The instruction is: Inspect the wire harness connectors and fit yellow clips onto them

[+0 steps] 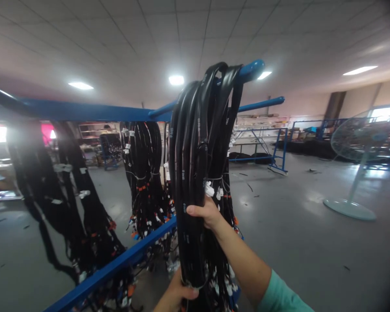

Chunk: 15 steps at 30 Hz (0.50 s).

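A thick bundle of black wire harnesses [190, 173] hangs over a blue rack arm [251, 71] in front of me. My right hand [208, 213] grips the bundle about halfway down, its thumb across the front and the other fingers hidden behind. Lower down, my left hand [180, 291] is wrapped around the same bundle beside a thin tie [195, 287], thumb in front. White connectors [209, 189] show just above my right hand. The lower ends of the bundle pass out of view at the bottom.
More harness bundles [144, 173] hang from the blue rack behind and to the left [42, 186]. A blue rail [117, 264] crosses low on the left. At right stands a fan [360, 173] on the grey floor [286, 242], near another blue frame [281, 151].
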Available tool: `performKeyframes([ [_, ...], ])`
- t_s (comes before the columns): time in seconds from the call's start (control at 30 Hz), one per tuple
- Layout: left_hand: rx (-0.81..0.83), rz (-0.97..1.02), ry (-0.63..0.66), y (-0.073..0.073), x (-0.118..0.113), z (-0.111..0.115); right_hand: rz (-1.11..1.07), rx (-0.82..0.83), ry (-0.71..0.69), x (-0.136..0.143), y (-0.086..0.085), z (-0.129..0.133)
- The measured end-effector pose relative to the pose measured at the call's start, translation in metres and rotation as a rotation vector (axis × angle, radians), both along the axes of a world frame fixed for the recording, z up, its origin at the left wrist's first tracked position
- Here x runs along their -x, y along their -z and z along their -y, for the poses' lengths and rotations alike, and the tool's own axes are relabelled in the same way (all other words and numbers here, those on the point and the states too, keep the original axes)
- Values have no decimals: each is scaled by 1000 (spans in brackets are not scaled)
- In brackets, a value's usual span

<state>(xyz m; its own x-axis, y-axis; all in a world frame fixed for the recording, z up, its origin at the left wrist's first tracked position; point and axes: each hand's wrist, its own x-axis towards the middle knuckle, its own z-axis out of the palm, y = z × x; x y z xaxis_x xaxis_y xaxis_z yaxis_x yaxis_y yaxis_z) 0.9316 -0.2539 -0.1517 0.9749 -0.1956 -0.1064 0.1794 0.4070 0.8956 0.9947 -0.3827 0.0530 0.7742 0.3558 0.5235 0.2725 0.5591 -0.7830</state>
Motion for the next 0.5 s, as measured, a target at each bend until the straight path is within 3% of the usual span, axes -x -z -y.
performKeyframes([
  [0.1, 22, 33, -96, -4, 14, -1, -26, -71, 18, 7, -9, -11],
  [0.2, 1, 59, -199, -27, 25, -6, -36, -135, 24, 8, -28, -25],
  [0.27, -11, 40, -243, -58, 30, -10, -49, -183, 19, 4, -52, -35],
  [0.4, -75, 42, -292, -137, 32, -21, -14, -264, 55, -13, -117, -52],
  [0.5, -96, 98, -295, -182, 33, -29, 183, -157, 126, -30, -146, -39],
])
